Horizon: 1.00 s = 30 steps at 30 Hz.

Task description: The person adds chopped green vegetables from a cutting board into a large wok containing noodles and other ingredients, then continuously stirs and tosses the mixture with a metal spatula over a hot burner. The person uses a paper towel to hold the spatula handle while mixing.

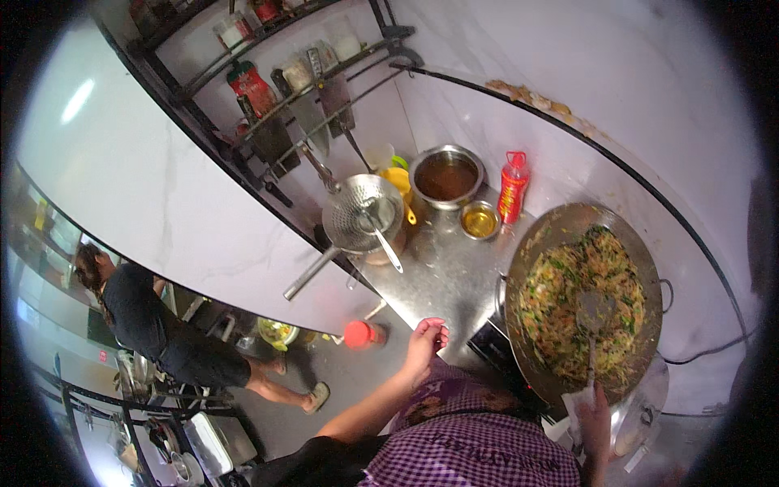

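Observation:
A large wok [523, 249] sits over a black cooker [496, 350] at the right. Shredded, noodle-like food with green pieces [548, 304] fills much of it. My right hand [595, 417] grips the handle of a metal spatula [595, 310], whose blade rests on the food. Something pale, perhaps a cloth [573, 406], shows beside that hand. Loosely curled, my left hand [429, 336] appears to hold nothing and hovers by the front edge of the steel counter [444, 286].
Behind stand a bowl of dark liquid [447, 176], a bowl of yellow liquid [479, 220] and a red bottle [515, 187]. A perforated strainer [341, 216] holds a ladle [384, 246]. Knives hang from a rack [316, 85]. A red-lidded jar [360, 335] and another person [152, 322] are left.

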Each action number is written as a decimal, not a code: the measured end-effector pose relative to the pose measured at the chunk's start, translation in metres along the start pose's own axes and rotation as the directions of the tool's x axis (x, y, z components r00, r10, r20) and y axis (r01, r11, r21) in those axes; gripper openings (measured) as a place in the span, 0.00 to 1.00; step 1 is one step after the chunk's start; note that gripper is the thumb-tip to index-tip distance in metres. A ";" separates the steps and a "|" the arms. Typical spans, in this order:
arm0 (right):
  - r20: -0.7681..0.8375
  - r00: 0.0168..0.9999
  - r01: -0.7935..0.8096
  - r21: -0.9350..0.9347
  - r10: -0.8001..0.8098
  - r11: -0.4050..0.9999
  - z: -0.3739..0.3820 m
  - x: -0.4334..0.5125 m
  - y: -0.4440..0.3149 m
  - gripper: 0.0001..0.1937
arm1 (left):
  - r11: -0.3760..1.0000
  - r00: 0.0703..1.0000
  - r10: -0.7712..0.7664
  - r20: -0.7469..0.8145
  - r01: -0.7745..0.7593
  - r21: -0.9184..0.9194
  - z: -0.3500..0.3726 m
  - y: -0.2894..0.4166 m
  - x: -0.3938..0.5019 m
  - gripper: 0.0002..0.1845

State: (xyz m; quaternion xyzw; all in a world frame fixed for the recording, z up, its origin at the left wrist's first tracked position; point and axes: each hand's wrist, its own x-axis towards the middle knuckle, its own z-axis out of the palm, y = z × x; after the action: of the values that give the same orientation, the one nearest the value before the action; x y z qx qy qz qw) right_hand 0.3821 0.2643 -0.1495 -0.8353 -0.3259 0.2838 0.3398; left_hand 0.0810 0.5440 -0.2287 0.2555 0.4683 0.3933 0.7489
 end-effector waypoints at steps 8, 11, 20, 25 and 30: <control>0.077 0.911 -0.410 0.283 0.406 0.867 0.025 -0.006 -0.042 0.21 | 0.987 0.967 -0.028 0.252 -0.014 0.161 0.003 0.044 0.099 0.09; 0.012 0.877 -0.481 0.015 0.481 0.877 0.007 -0.016 -0.070 0.26 | 0.970 0.940 -0.115 0.320 0.037 0.238 0.005 0.063 0.125 0.08; 0.342 0.573 -0.636 -0.387 0.745 0.667 -0.108 -0.052 -0.210 0.26 | 0.904 0.683 -0.420 0.597 0.257 0.342 0.089 0.078 0.121 0.12; 0.494 0.377 -0.780 -0.286 0.783 0.556 -0.117 -0.046 -0.167 0.17 | 0.869 0.800 -0.397 0.449 0.169 0.465 0.126 0.081 0.098 0.08; 0.312 0.611 -0.791 0.213 0.727 0.573 -0.032 0.012 -0.068 0.16 | 0.780 0.734 -0.622 0.275 0.546 0.306 0.142 0.079 0.068 0.09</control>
State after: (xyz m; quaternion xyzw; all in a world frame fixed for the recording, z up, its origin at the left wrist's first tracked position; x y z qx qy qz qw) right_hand 0.3880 0.2989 -0.0817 -0.7931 0.0873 0.5306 0.2861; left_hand 0.1987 0.6428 -0.1421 0.2376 0.4168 0.0327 0.8768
